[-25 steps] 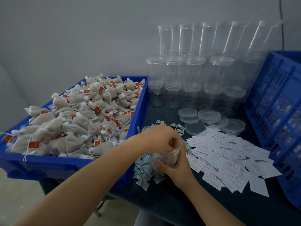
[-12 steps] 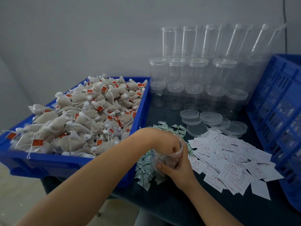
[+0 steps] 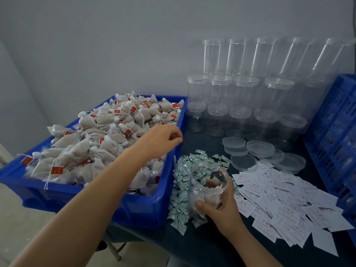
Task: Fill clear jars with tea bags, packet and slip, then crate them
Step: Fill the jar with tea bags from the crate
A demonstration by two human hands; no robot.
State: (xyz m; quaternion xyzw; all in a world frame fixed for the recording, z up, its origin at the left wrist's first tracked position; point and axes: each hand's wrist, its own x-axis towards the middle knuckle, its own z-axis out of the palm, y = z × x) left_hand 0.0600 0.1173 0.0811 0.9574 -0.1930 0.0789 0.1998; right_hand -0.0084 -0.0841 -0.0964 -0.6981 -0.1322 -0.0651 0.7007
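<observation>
My right hand grips an open clear jar that stands tilted on the pile of green-and-white packets; a few tea bags lie inside it. My left hand hovers over the right end of the blue bin, fingers loosely curled and holding nothing. The bin is heaped with beige tea bags that carry red tags. White paper slips are spread to the right of the jar.
Empty clear jars are stacked against the back wall, some capped. Loose clear lids lie in front of them. A blue slatted crate stands at the right edge. The dark table's front edge runs below my arms.
My left hand has come out of the jar's mouth and moved up and left, over the tea bag bin. My right hand still holds the jar, now tilted more toward me.
</observation>
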